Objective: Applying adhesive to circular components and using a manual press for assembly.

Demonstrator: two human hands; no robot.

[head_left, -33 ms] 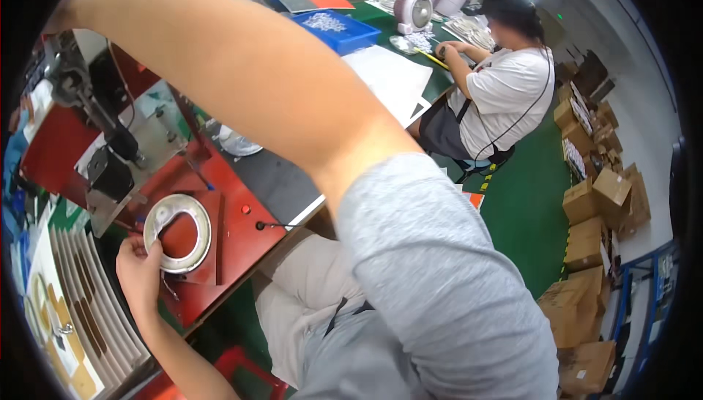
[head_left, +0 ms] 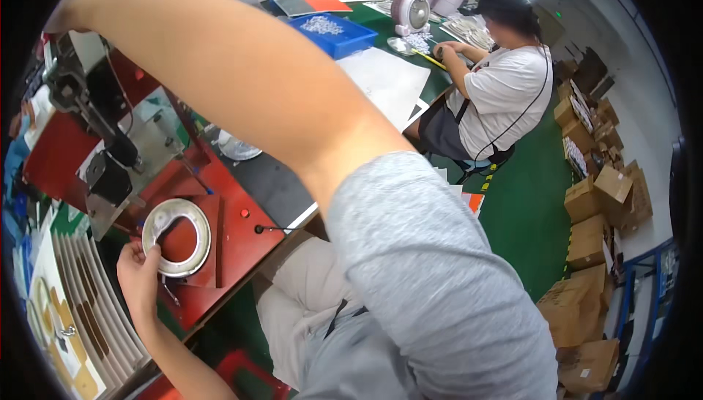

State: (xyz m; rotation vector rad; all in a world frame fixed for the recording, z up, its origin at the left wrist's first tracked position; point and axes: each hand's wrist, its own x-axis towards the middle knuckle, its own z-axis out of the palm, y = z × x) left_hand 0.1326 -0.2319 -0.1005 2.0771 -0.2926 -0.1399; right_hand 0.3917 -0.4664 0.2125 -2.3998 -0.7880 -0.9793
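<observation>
A white ring-shaped part (head_left: pixel 199 253) lies on the red base plate of a bench press (head_left: pixel 242 253). My left hand (head_left: pixel 139 272) pinches the ring's near left edge between thumb and fingers. Inside the ring, a small pale piece (head_left: pixel 162 218) sits against its upper left side. Above the ring hangs the press's black head (head_left: pixel 108 179), beside a clear plate (head_left: pixel 157 155). Stretched across the view, my right arm reaches to the top of the press. My right hand (head_left: pixel 67 10) is at the dark picture rim, and its fingers are hidden.
Upright grey dividers (head_left: pixel 95 290) stand at the lower left. A blue tray (head_left: pixel 351 38) of small white parts and white sheets (head_left: pixel 384 81) lie on the table. Further right, a seated person (head_left: pixel 505 85) works near a pink fan (head_left: pixel 411 10). Cardboard boxes (head_left: pixel 586 243) line the right wall.
My right upper arm has shifted slightly to the left. The left hand stays on the ring.
</observation>
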